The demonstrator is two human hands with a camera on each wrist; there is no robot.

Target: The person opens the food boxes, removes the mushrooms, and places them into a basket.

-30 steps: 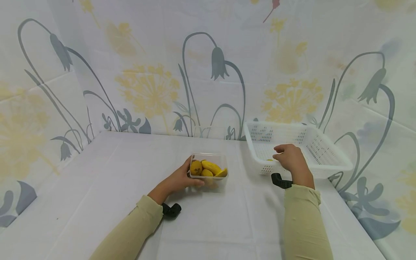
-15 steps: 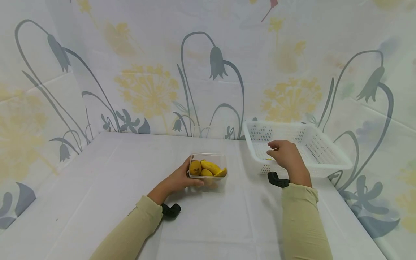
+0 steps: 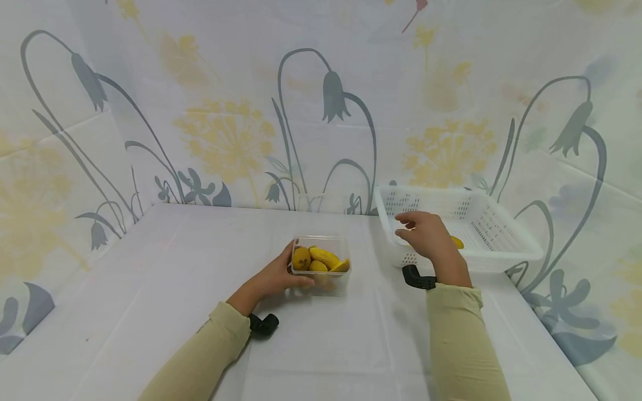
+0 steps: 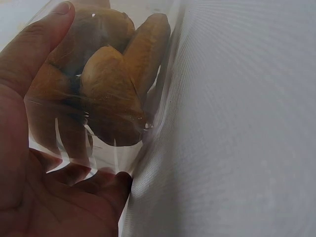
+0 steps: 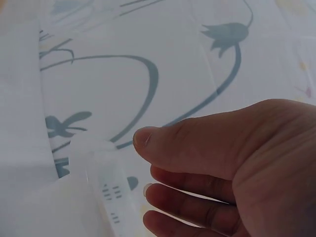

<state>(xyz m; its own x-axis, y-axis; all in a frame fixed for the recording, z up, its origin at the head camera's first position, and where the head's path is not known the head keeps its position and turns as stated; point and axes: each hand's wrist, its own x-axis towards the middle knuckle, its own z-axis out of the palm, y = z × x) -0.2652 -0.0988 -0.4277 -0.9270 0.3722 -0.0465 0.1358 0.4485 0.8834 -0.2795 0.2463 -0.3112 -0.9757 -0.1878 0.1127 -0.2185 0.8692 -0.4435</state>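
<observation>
My left hand (image 3: 281, 277) grips the left side of a clear plastic box (image 3: 331, 284) on the white table. Its thumb lies along the near side in the head view. In the left wrist view, thumb and fingers show against the clear walls. Several yellow fruits (image 3: 325, 257) of rounded and longer shapes fill the box. My right hand (image 3: 426, 234) hovers over the left part of a white perforated basket (image 3: 506, 262). Its fingers are loosely bent, with nothing seen between thumb and fingers. A yellow piece (image 3: 457, 242) in the basket shows partly behind the right wrist.
The basket stands at the back right of the table (image 3: 150, 289), close to the flowered backdrop (image 3: 225, 83). Behind the fruit box, the faint outline of a clear container (image 3: 322, 203) shows against the backdrop.
My right hand has moved left over the basket, and more of the yellow piece now shows to the right of its wrist. The left hand stays on the box.
</observation>
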